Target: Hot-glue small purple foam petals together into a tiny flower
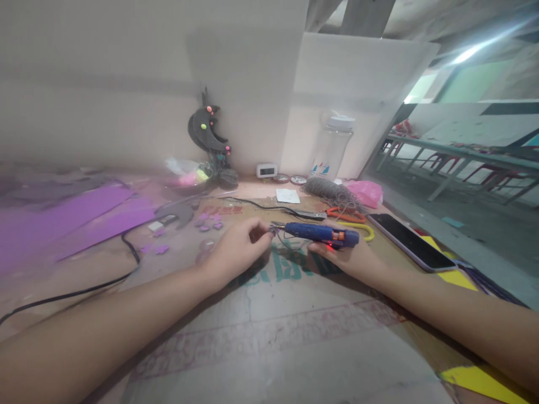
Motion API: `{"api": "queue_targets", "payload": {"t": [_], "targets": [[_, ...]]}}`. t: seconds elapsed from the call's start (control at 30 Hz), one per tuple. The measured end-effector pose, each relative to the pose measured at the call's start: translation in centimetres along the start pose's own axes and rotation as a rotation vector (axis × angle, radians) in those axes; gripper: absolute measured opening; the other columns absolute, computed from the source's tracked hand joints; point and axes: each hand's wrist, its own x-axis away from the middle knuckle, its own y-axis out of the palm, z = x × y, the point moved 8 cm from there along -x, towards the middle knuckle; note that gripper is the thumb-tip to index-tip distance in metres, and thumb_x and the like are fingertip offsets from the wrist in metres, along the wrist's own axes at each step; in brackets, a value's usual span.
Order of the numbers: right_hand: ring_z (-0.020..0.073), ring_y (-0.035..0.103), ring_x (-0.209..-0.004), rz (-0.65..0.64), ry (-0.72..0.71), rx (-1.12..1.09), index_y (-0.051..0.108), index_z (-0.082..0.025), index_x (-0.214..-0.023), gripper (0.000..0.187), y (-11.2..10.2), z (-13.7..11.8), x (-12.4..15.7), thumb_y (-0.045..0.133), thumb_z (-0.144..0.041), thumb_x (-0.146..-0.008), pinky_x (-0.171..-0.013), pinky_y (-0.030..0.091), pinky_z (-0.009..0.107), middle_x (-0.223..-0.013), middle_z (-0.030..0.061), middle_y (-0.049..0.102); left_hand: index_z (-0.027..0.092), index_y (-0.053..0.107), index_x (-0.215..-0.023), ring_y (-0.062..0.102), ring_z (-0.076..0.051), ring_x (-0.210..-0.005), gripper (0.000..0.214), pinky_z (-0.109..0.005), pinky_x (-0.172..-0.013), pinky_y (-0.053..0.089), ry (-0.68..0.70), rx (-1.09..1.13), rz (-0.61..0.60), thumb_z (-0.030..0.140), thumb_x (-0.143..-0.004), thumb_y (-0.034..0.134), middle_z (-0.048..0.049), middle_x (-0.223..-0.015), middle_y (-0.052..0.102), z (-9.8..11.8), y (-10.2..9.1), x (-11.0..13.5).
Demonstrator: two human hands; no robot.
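Observation:
My right hand (pixel 343 255) is wrapped round the handle of a blue hot glue gun (pixel 314 231), whose small red light glows. Its nozzle points left and meets the fingertips of my left hand (pixel 238 247). Thumb and forefinger of that hand are pinched together on a small dark piece, too small and blurred to name. Left of my left hand, several small purple flower cutouts (pixel 205 222) lie on the work surface. Behind the glue gun are orange-handled pliers (pixel 345 214) and a yellow curved handle (pixel 357 227).
A phone (pixel 410 241) lies on the right over yellow sheets (pixel 488 384). Grey yarn (pixel 324 189), a clear bottle (pixel 332 148) and a small digital clock (pixel 266 170) stand at the back. A dark crescent ornament (pixel 206 130) is near purple sheets (pixel 101 216). A black cable (pixel 84 292) crosses the left.

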Motion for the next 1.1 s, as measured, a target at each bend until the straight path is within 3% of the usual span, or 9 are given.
{"api": "queue_targets", "payload": {"t": [0.17,1.1], "targets": [[0.0175,0.062,-0.073,0.031,-0.021,-0.040,0.056,-0.021,-0.093,0.028,-0.25,-0.21,0.04,0.068,-0.039,-0.075,-0.064,0.051,0.027,-0.083,0.0015,0.064,0.020,0.057,-0.078,0.057,-0.014,-0.064,0.014,-0.025,-0.060,0.041,-0.005,-0.003,-0.001,0.032,-0.082,0.052,0.0012,-0.071,0.063,0.05,-0.02,0.04],[0.0191,0.064,-0.074,0.022,0.000,-0.014,0.061,-0.022,-0.089,0.022,-0.06,0.13,-0.01,0.069,-0.037,-0.075,-0.067,0.053,0.030,-0.080,0.0017,0.067,0.020,0.058,-0.078,0.058,-0.016,-0.064,0.020,-0.027,-0.060,0.041,-0.043,0.044,0.006,0.038,-0.083,0.052,-0.0006,-0.071,0.064,-0.15,-0.18,0.01]]}}
